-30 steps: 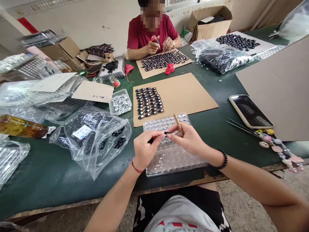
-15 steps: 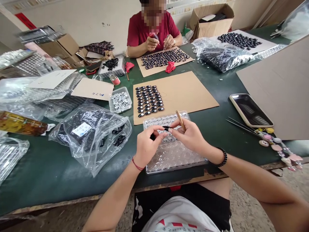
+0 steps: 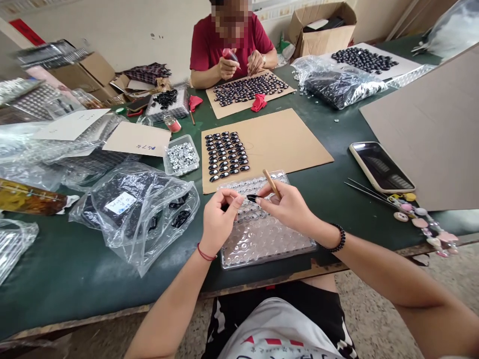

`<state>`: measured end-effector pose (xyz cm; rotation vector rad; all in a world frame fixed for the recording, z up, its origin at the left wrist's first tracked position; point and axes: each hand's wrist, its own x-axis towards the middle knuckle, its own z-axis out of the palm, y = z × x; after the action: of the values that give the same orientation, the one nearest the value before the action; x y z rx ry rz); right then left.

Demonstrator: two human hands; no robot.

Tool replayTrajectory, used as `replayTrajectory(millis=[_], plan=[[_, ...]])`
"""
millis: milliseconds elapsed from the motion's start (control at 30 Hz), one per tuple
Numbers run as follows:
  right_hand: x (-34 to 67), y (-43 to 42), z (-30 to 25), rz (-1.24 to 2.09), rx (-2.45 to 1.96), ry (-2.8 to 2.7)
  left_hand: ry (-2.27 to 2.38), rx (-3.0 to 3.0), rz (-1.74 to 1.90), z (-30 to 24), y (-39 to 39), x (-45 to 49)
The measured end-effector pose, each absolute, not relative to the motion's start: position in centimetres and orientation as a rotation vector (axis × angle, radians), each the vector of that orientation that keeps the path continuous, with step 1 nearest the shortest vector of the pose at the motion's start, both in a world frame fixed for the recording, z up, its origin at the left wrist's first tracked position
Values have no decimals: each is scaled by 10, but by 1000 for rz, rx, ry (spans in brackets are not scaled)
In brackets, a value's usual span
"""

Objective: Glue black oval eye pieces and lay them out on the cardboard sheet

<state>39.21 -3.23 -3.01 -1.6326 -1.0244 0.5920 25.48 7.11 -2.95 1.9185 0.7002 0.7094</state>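
My right hand [image 3: 290,207] pinches a small shiny black oval piece [image 3: 252,198] at its fingertips. A wooden stick [image 3: 271,184] is tucked in the same hand and points up. Just left of the black piece is my left hand [image 3: 219,217], its thumb and forefinger pressed together; whatever may be between them is too small to make out. Both hands are over a clear plastic tray [image 3: 262,244] with round cups, and silvery pieces fill its far rows. Beyond it lies a cardboard sheet [image 3: 288,142] with rows of black oval pieces with silvery centres [image 3: 226,155] along its left side.
A clear box of silvery pieces [image 3: 182,155] and a plastic bag with black contents [image 3: 130,204] lie on the left. To the right are a phone [image 3: 381,167] and tweezers [image 3: 368,190]. Across the table a person in red [image 3: 232,60] handles a red-topped bottle over black pieces.
My left fingertips have drawn a little away from the black piece, which stays in my right hand. The view has shifted slightly to the right.
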Motion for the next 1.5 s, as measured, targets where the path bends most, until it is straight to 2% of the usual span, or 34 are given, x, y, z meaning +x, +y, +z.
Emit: replayTrajectory(millis=[400, 567, 767, 900, 1067, 1167, 1267, 1500], plan=[[394, -30, -27, 945, -1461, -902, 222, 2469, 1075, -33, 73, 252], [395, -29, -30, 943, -1485, -972, 242, 2558, 1127, -34, 73, 251], [393, -28, -29, 929, -1486, -970, 469, 2498, 978, -32, 68, 251], [403, -29, -24, 866, -1524, -938, 679, 2144, 856, -30, 68, 253], [450, -16, -22, 771, -1547, -893, 702, 927, 654, -23, 88, 254], [483, 14, -32, 678, -1691, -1027, 713, 476, 625, -17, 98, 252], [502, 49, -48, 581, -1883, -1270, 760, 370, 624, -14, 98, 250], [506, 77, -71, 549, -1958, -1482, 784, 453, 561, -19, 91, 248]])
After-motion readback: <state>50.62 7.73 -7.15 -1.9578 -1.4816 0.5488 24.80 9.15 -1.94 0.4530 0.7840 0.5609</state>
